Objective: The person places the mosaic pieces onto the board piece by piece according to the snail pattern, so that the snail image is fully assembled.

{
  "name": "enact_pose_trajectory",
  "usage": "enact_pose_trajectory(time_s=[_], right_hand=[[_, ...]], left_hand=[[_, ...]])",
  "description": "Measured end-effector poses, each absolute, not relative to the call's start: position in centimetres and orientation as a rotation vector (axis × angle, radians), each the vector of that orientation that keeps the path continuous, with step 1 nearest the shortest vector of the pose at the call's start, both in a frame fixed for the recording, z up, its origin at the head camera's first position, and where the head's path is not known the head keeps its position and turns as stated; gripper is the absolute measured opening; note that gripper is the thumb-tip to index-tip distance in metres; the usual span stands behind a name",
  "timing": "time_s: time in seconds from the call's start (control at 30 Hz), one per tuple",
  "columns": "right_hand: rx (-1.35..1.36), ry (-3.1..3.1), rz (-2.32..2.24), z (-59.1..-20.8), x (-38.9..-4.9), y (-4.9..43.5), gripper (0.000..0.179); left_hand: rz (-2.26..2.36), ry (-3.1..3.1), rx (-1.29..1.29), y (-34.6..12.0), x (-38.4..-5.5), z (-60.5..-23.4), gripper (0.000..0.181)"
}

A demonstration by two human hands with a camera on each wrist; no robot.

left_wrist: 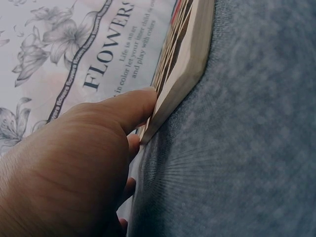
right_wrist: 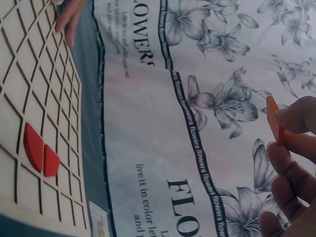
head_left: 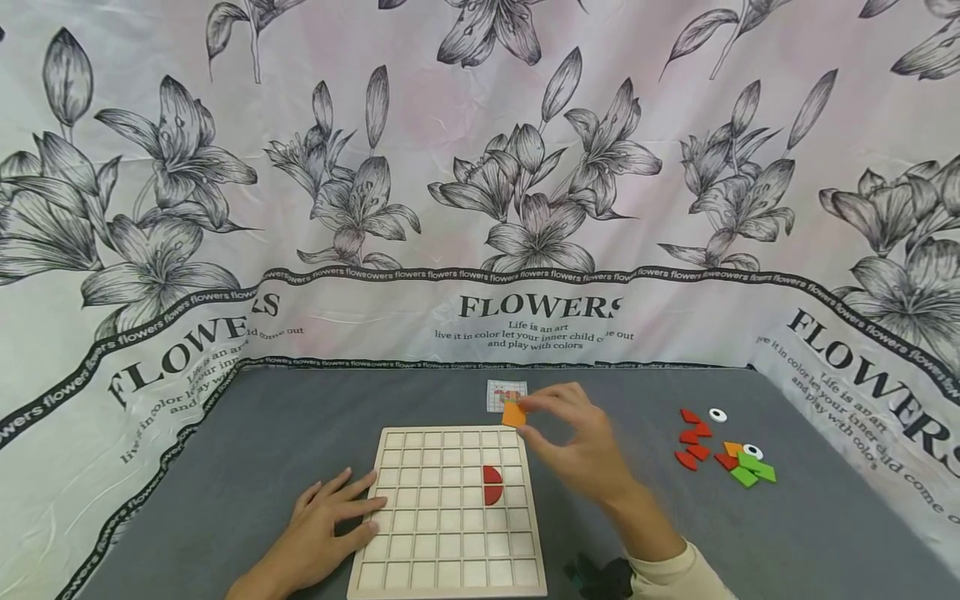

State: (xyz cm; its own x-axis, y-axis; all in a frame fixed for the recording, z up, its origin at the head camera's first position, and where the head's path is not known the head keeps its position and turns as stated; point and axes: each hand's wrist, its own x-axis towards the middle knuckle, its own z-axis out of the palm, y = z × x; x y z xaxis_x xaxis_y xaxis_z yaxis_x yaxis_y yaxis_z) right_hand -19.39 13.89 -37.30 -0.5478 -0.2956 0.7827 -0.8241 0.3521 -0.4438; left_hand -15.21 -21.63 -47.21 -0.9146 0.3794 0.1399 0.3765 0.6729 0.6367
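My right hand (head_left: 585, 446) pinches an orange square tile (head_left: 513, 414) between thumb and fingers, above the far right corner of a wooden grid board (head_left: 437, 547). In the right wrist view the tile is seen nearly edge-on, clear of the board. Two red quarter-circle pieces (head_left: 492, 476) lie in neighbouring cells on the board's right side, together forming a half circle. With fingers spread, my left hand (head_left: 318, 529) rests at the board's left edge; in the left wrist view the thumb touches the wooden rim (left_wrist: 185, 74).
A small printed pattern card (head_left: 496, 397) lies beyond the board, partly covered by the orange tile. To the right are scattered red pieces (head_left: 690, 437), green tiles (head_left: 745, 476), another orange piece (head_left: 732, 449) and white rings (head_left: 717, 415). A dark object (head_left: 600, 577) sits near the right forearm.
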Motion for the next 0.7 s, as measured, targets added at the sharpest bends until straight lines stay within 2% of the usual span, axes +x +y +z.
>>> enact_pose_trajectory(time_s=[0.7], right_hand=[[0.791,-2.378,1.321,-43.3,-21.1,10.0,0.024]], left_hand=[[1.104,2.847,0.651,-21.9,-15.4,-47.3,0.042]])
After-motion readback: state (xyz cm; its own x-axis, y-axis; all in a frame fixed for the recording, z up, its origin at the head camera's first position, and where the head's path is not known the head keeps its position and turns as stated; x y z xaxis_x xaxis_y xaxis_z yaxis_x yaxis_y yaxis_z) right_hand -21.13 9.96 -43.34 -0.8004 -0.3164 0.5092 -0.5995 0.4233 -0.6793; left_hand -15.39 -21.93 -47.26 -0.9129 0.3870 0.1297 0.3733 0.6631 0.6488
